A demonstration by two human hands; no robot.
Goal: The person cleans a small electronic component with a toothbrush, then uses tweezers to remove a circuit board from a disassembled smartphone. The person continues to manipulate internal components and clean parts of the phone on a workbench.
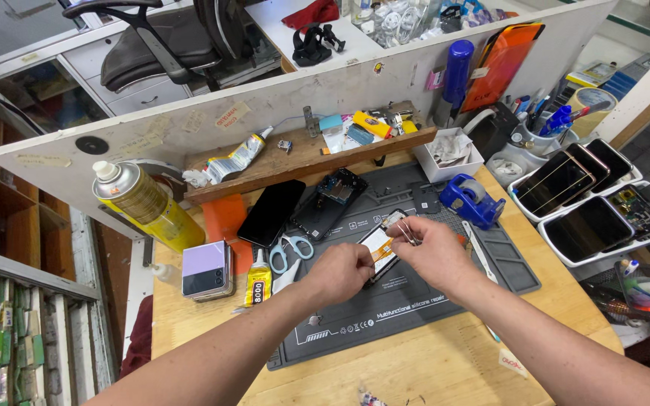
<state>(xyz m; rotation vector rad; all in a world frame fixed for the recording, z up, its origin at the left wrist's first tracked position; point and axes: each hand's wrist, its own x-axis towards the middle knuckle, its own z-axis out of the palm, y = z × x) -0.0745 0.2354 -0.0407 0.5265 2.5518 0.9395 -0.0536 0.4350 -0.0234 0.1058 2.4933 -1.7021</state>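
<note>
Both my hands meet over the grey silicone work mat point(415, 301). My left hand point(338, 272) pinches the near end of a small phone part point(379, 244) with a white and orange face. My right hand point(432, 252) grips metal tweezers point(408, 231), their tips touching the top of that part. Behind the hands, a black phone point(271, 211) and an opened phone body point(330, 200) lie at the mat's far left. Blue-handled scissors point(287, 252) rest just left of my left hand.
A yellow spray can point(144, 204), a lilac folded phone point(206, 269) and a glue tube point(259, 283) sit at left. A blue tape dispenser point(472, 199) stands at right, with white trays of phones point(588, 218) beyond. A wooden shelf point(302, 162) and a partition wall back the bench.
</note>
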